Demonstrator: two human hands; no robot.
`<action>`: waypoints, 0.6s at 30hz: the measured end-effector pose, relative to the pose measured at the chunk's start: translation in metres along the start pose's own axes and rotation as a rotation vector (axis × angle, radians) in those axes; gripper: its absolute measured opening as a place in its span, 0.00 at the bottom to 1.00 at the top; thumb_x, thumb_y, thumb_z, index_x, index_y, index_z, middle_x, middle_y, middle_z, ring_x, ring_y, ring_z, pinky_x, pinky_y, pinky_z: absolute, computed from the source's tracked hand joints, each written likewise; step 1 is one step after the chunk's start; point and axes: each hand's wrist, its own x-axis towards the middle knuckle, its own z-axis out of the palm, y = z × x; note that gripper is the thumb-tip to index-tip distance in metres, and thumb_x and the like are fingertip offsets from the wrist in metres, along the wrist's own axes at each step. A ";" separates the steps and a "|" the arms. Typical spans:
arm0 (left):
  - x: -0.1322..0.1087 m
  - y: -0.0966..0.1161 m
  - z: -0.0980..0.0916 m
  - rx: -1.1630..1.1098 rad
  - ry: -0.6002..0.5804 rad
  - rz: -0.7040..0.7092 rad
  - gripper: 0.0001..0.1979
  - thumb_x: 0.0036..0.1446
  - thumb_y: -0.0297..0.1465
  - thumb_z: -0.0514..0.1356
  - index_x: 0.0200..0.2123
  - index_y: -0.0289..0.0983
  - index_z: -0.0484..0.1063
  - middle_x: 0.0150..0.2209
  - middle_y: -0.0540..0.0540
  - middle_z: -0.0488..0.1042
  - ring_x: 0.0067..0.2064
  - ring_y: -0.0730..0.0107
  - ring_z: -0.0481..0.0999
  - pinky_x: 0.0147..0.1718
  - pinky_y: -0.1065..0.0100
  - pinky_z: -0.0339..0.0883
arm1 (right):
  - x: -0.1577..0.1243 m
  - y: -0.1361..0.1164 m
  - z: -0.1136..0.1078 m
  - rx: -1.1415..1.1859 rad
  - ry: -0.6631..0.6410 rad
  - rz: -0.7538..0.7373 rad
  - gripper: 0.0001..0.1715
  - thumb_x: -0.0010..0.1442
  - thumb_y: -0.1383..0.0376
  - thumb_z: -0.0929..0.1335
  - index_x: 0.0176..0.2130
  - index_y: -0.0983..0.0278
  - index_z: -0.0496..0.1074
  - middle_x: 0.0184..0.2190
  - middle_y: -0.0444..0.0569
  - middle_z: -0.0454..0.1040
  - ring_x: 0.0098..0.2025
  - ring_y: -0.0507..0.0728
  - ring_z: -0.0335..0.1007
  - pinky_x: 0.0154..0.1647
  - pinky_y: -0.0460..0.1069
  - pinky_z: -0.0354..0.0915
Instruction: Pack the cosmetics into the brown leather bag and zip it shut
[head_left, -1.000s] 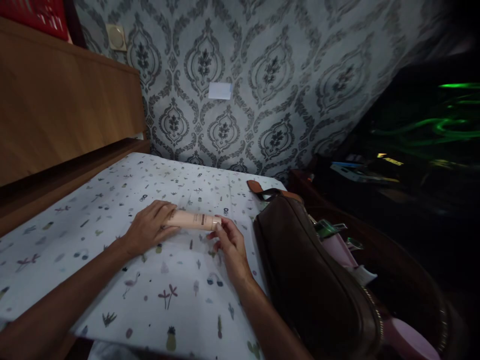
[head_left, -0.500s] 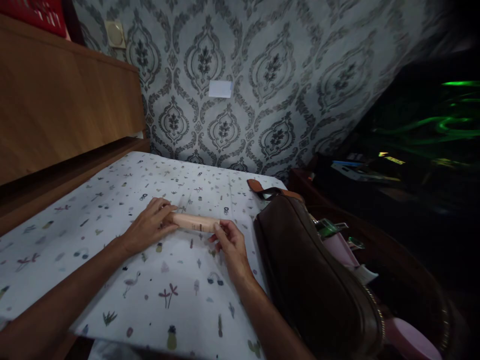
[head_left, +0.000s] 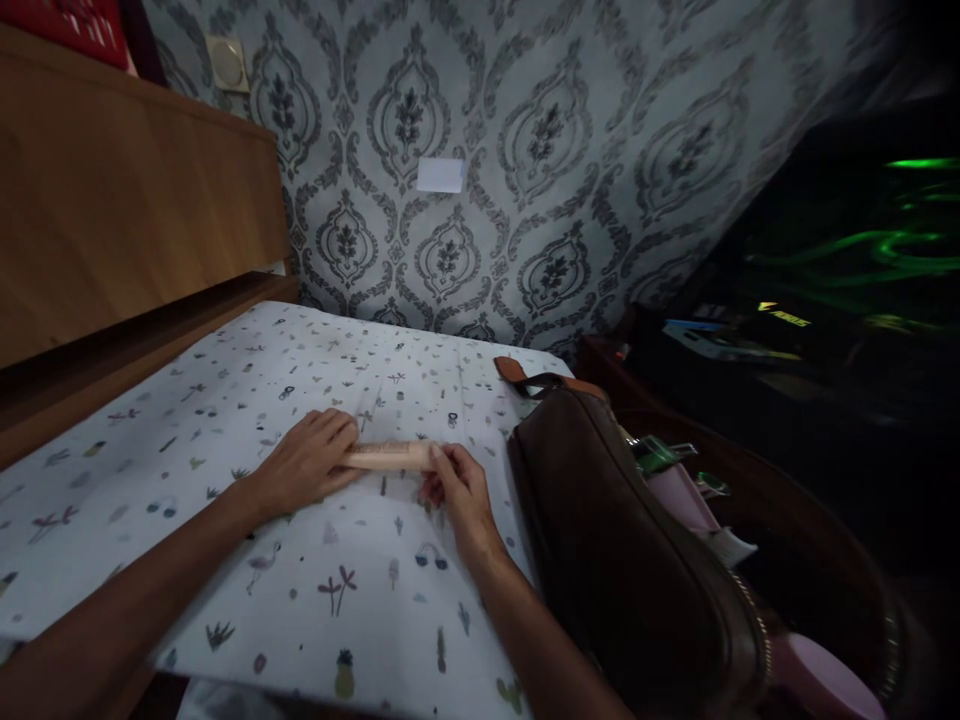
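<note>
A pale peach tube (head_left: 394,455) was held crosswise to the left of the dark brown bag (head_left: 600,540), well clear of its side and below the level of its strap (head_left: 525,375). Both ends of the tube were covered by hands, and small print could be made out along its upper side, though it was too blurred to be read. Whether the tube was rested on the surface (head_left: 360,600) or held just above it could not be told.

The far end from the bag was taken by the left hand (head_left: 307,465) – its fingers were closed over the tube, so that the end itself was hidden. The end nearer the bag was pinched by the right hand (head_left: 461,495): the thumb (head_left: 437,458) was laid on top, and the other fingers were curled behind and beneath. Neither grip was spread; each was closed only as far as the tube's thickness allowed.

The surface, printed with small palms, pineapples and a flamingo, was stretched out to the left of the bag. In the open right side of the bag, a green item (head_left: 656,455) and a pink item (head_left: 684,497) were seen, with a round pink piece (head_left: 825,670) lower down. Beyond the bag, a patterned wall (head_left: 442,100) was marked by a pale rectangle (head_left: 440,175) – and far to the bag's left, a wooden cabinet (head_left: 135,190) was placed against the surface's edge.
</note>
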 end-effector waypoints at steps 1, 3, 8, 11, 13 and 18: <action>0.001 0.000 -0.003 -0.069 -0.059 -0.075 0.11 0.65 0.40 0.57 0.41 0.37 0.65 0.43 0.42 0.74 0.40 0.59 0.72 0.38 0.61 0.65 | 0.000 -0.001 0.000 -0.001 -0.005 -0.007 0.30 0.52 0.39 0.71 0.30 0.63 0.69 0.19 0.41 0.68 0.18 0.48 0.63 0.17 0.43 0.56; 0.001 0.000 -0.007 -0.181 -0.182 -0.204 0.19 0.62 0.45 0.58 0.47 0.37 0.65 0.45 0.40 0.75 0.41 0.58 0.74 0.37 0.62 0.66 | -0.001 -0.003 0.001 -0.003 -0.014 -0.024 0.29 0.52 0.41 0.72 0.33 0.63 0.71 0.21 0.41 0.69 0.20 0.49 0.64 0.18 0.43 0.57; 0.002 -0.003 -0.006 -0.239 -0.240 -0.173 0.21 0.63 0.41 0.55 0.56 0.38 0.66 0.51 0.40 0.75 0.49 0.54 0.74 0.44 0.60 0.67 | -0.003 -0.005 0.002 -0.008 -0.035 -0.051 0.27 0.52 0.43 0.72 0.37 0.63 0.72 0.25 0.41 0.69 0.22 0.49 0.65 0.17 0.43 0.55; -0.001 -0.004 0.001 -0.216 -0.201 -0.101 0.12 0.65 0.37 0.52 0.46 0.38 0.70 0.44 0.41 0.75 0.44 0.57 0.74 0.42 0.61 0.66 | -0.002 -0.002 0.002 -0.020 -0.050 -0.054 0.26 0.55 0.43 0.71 0.36 0.63 0.71 0.23 0.41 0.69 0.20 0.49 0.62 0.17 0.43 0.54; -0.003 -0.003 0.006 -0.196 -0.158 -0.075 0.10 0.66 0.35 0.51 0.42 0.37 0.68 0.40 0.42 0.74 0.41 0.58 0.73 0.40 0.61 0.66 | -0.001 0.001 0.001 -0.028 -0.054 -0.057 0.26 0.56 0.43 0.70 0.35 0.63 0.70 0.21 0.41 0.69 0.19 0.49 0.60 0.17 0.44 0.54; -0.008 0.000 0.013 -0.076 -0.096 -0.025 0.09 0.68 0.34 0.50 0.40 0.36 0.67 0.38 0.41 0.72 0.39 0.57 0.71 0.36 0.60 0.66 | -0.001 0.002 0.000 -0.035 -0.067 -0.069 0.25 0.58 0.43 0.68 0.35 0.62 0.68 0.19 0.39 0.67 0.18 0.49 0.60 0.18 0.44 0.54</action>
